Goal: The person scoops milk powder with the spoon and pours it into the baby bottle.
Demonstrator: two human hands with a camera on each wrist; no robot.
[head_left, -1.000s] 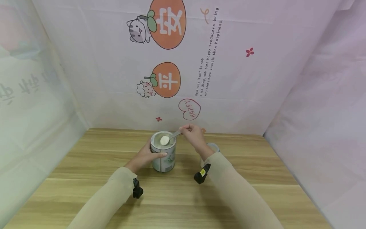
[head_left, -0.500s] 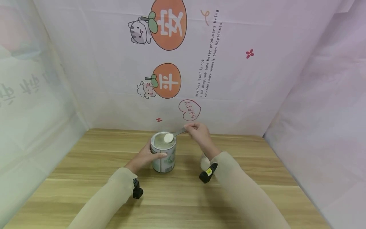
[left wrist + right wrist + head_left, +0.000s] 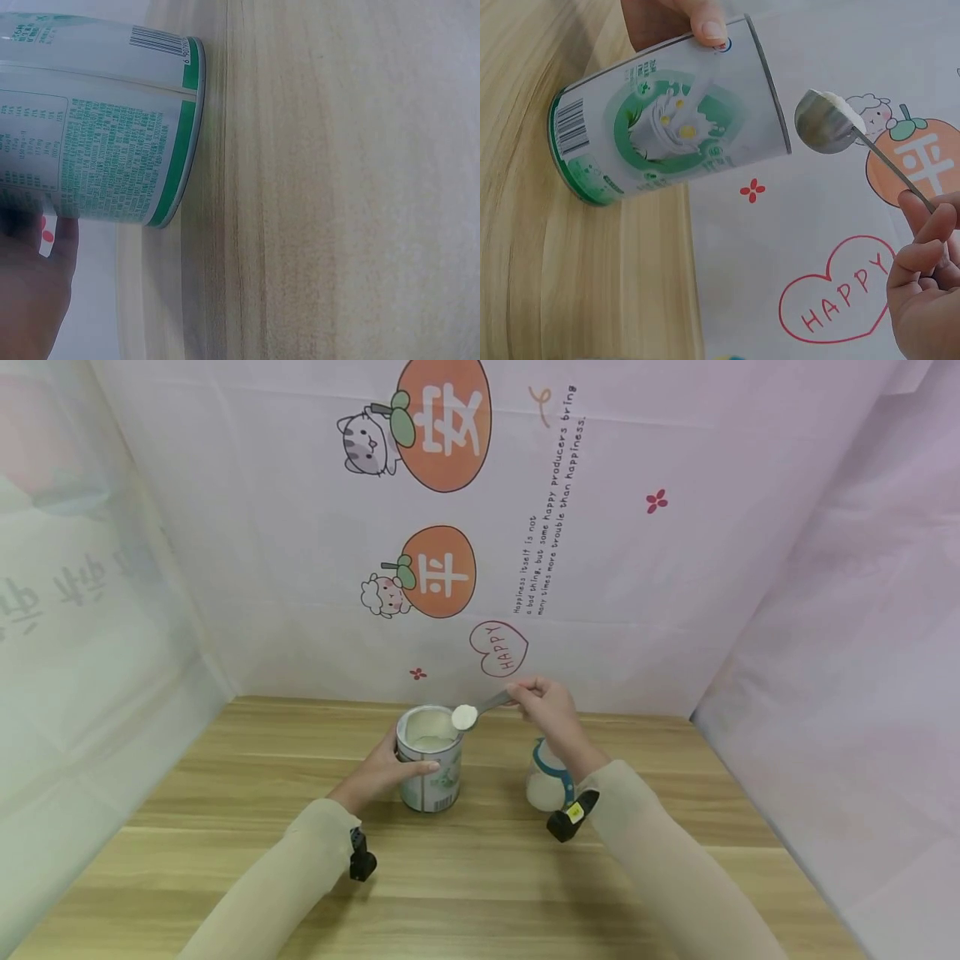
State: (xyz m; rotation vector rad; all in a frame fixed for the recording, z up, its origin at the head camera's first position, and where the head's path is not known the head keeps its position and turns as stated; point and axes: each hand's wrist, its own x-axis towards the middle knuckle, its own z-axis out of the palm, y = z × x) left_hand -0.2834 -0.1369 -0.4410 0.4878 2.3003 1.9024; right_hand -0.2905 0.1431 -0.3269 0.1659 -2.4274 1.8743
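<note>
An open white and green tin (image 3: 428,762) of white powder stands on the wooden table (image 3: 225,827). My left hand (image 3: 378,770) grips its side; the tin (image 3: 97,127) fills the left wrist view, with my left hand (image 3: 30,300) at the lower left. My right hand (image 3: 543,706) pinches the handle of a metal spoon (image 3: 472,712) heaped with powder, held just above and right of the tin's rim. In the right wrist view the spoon (image 3: 829,124) hangs beside the tin (image 3: 667,127), my right hand (image 3: 930,277) at lower right. A small white bottle (image 3: 546,777) with a teal collar stands under my right wrist.
A printed cloth backdrop (image 3: 480,527) with orange cartoon fruits and a "HAPPY" heart closes off the back of the table. Plain cloth walls (image 3: 847,652) stand to the left and right. Black wrist cameras (image 3: 572,817) sit on both forearms.
My right hand has lifted the loaded spoon out of the tin and carried it right, past the rim. The small bottle, hidden behind my wrist before, now shows. The left hand stays.
</note>
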